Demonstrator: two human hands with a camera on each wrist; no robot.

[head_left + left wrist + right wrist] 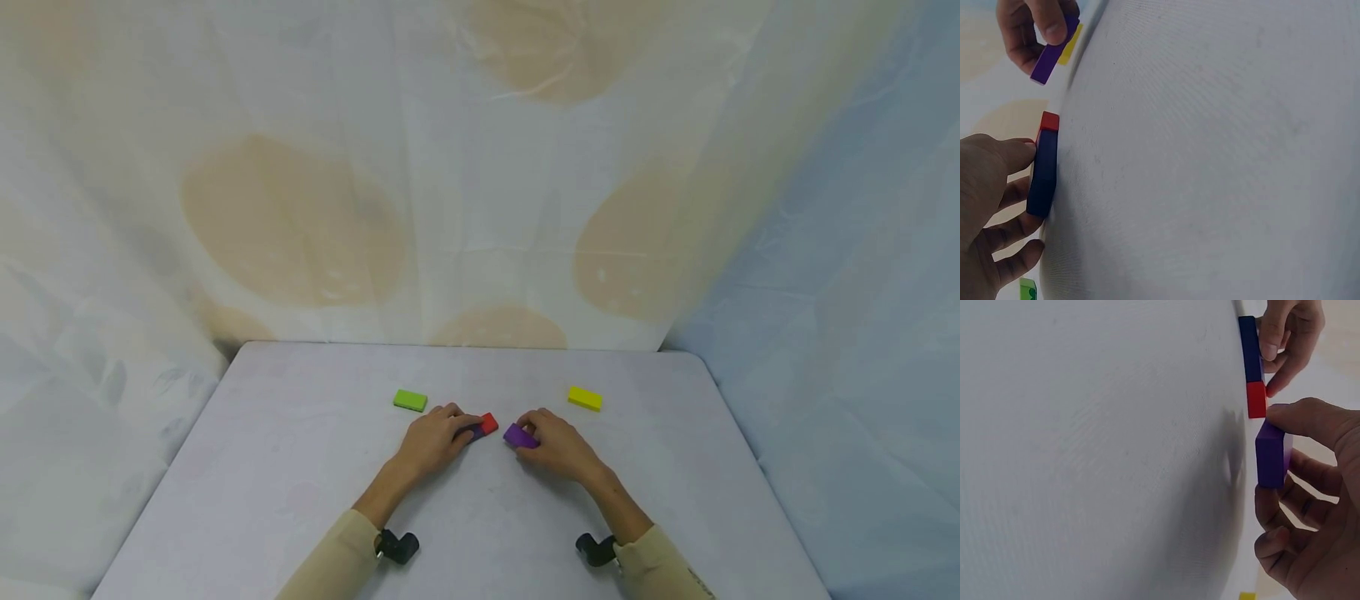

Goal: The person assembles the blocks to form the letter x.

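Left hand (pixel 433 437) pinching dark blue block (pixel 1042 174) beside red block (pixel 489 423), right hand (pixel 558 446) pinching purple block (pixel 519 437): small, rigid, seemingly light, best gripped by long edges.

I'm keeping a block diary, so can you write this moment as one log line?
left hand: holds dark blue block beside red block | right hand: holds purple block | green block, yellow block: untouched

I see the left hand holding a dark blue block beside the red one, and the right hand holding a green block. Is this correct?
Not quite. The right hand holds a purple block, not a green one; the head view shows this. The green block lies untouched on the table. The left hand does hold the dark blue block beside the red block.
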